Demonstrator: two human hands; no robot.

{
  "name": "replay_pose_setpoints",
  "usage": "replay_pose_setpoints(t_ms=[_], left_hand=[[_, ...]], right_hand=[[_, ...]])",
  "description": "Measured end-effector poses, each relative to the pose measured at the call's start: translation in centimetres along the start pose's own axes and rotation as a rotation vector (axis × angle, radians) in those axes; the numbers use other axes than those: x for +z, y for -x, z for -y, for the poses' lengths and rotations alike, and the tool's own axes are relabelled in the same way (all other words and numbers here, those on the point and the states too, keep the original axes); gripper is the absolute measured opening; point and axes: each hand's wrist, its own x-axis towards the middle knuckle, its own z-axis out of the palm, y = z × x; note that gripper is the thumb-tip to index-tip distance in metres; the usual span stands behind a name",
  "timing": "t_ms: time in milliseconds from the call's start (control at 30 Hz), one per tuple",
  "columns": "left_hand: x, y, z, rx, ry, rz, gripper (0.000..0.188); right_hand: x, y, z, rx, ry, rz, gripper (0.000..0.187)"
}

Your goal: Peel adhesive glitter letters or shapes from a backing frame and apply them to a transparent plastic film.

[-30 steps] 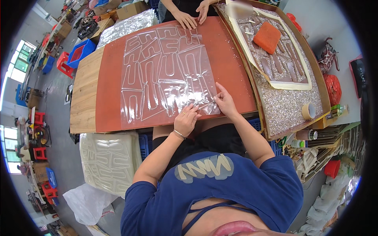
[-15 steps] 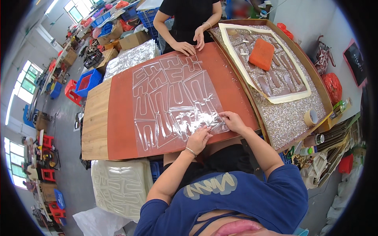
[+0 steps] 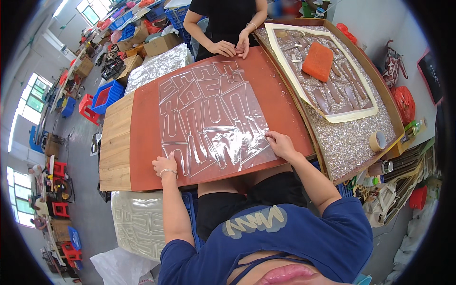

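Clear sheet (image 3: 216, 118) btwn L hand (image 3: 165, 165) & R hand (image 3: 281, 145).

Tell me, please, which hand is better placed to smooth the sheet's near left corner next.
The left hand seems better: it is by that corner, at the left edge of the clear sheet; the right hand is opposite.

Bright windows (image 3: 32, 97) break the pale left wall (image 3: 71, 31), with red stools (image 3: 86, 105) on grey floor (image 3: 85, 166).

plastic sheet (image 3: 213, 114): clear, looped outlines | mat (image 3: 273, 90): brick red | block (image 3: 318, 61): orange | shirt (image 3: 294, 237): navy
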Motion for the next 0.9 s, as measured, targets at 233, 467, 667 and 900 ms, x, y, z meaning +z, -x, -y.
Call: replay_pose_setpoints(t_ms=[233, 467, 667, 900], left_hand=[[2.4, -3.0, 2.0, 0.044, 0.044, -0.065, 0.047], [3.1, -3.1, -1.2, 0.115, 0.147, -0.165, 0.029], [3.9, -1.9, 0.1, 0.081, 0.112, -0.166, 0.030], [5.4, -2.0, 0.4, 0.144, 0.097, -0.276, 0.039]], right_hand=[[1.3, 1.8, 0.0, -0.195, 0.202, -0.166, 0.016], [0.7, -0.8, -2.4, -0.287, 0.156, -0.230, 0.016], [0.2, -1.5, -2.6, -0.221, 0.252, -0.034, 0.022], [-3.9, -2.9, -1.5, 0.223, -0.117, 0.423, 0.029]])
